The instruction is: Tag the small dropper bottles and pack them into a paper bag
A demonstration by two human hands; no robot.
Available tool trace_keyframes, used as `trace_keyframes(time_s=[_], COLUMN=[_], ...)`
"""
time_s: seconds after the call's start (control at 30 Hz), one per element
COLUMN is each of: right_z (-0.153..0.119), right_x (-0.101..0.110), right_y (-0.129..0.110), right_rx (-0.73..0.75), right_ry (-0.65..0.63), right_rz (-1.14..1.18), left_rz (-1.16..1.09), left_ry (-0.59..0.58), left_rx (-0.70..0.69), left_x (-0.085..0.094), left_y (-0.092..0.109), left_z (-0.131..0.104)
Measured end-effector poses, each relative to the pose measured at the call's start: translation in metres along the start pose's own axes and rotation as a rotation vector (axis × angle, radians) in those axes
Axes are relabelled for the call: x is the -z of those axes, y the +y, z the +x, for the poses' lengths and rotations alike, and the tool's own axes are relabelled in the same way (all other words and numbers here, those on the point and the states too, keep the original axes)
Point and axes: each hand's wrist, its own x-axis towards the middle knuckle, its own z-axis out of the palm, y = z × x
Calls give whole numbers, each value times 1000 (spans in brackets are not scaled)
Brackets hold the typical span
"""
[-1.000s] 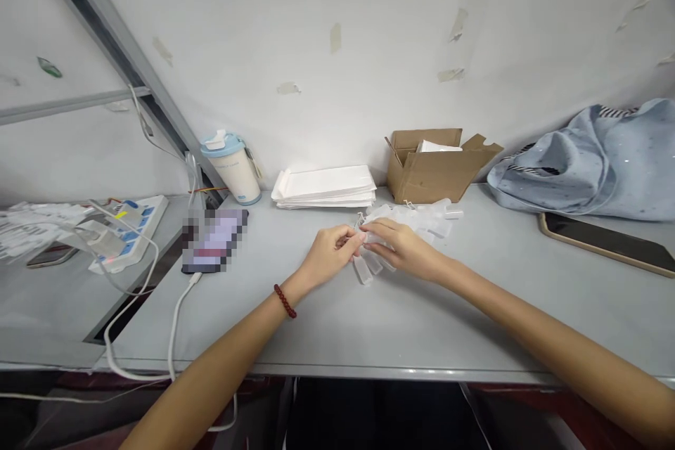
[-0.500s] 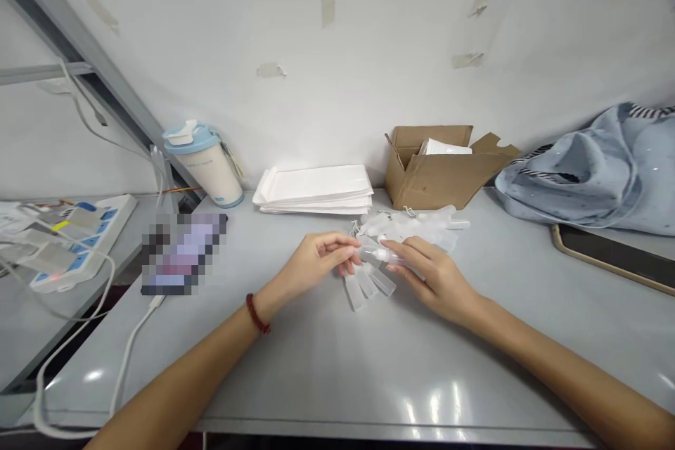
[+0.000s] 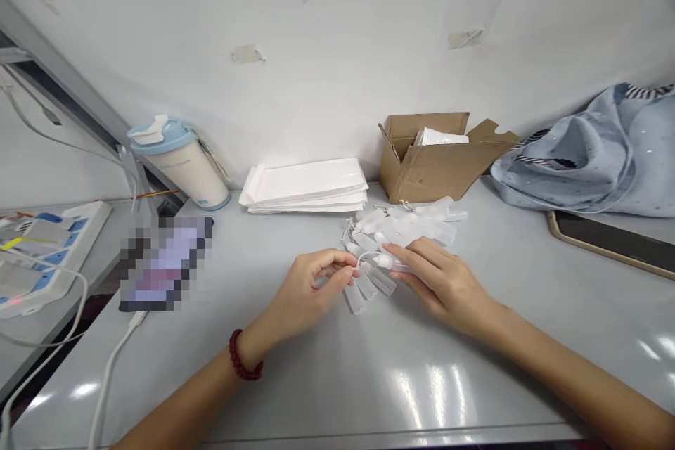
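My left hand (image 3: 321, 288) pinches the end of a thin white loop (image 3: 363, 258) between thumb and fingers. The loop runs to the white cap of a small translucent bottle (image 3: 390, 262), which my right hand (image 3: 446, 281) holds by its body, fingers closed round it. Several flat translucent pieces (image 3: 365, 286) lie fanned out on the table under and between the hands. Just behind is a pile of similar translucent bottles (image 3: 416, 225) with thin cords.
A stack of white envelopes (image 3: 306, 186), a cardboard box (image 3: 432, 165) and a tumbler (image 3: 184, 165) stand along the wall. A phone (image 3: 166, 264) and power strip (image 3: 68, 253) are left; a blue cloth (image 3: 595, 155) and another phone (image 3: 612, 242) are right.
The view has shifted a little. My left hand has drawn slightly down and away from the cap, and a curved white loop now shows between the two hands.
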Motion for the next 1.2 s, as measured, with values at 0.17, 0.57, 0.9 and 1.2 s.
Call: trace_keyframes(time_s=[0.17, 0.57, 0.9, 1.2], right_z=[0, 3, 3, 2], right_x=[3, 5, 6, 5], right_y=[1, -1, -4, -4], right_rx=[-17, 3, 49, 66], right_ry=[-8, 28, 6, -12], right_rz=[13, 120, 112, 121], left_rz=[-34, -166, -235, -372], left_ry=[-47, -3, -69, -97], left_rx=[-60, 92, 129, 170], left_x=[-3, -8, -9, -10], left_y=[6, 17, 17, 13], left_z=[-4, -7, -4, -3])
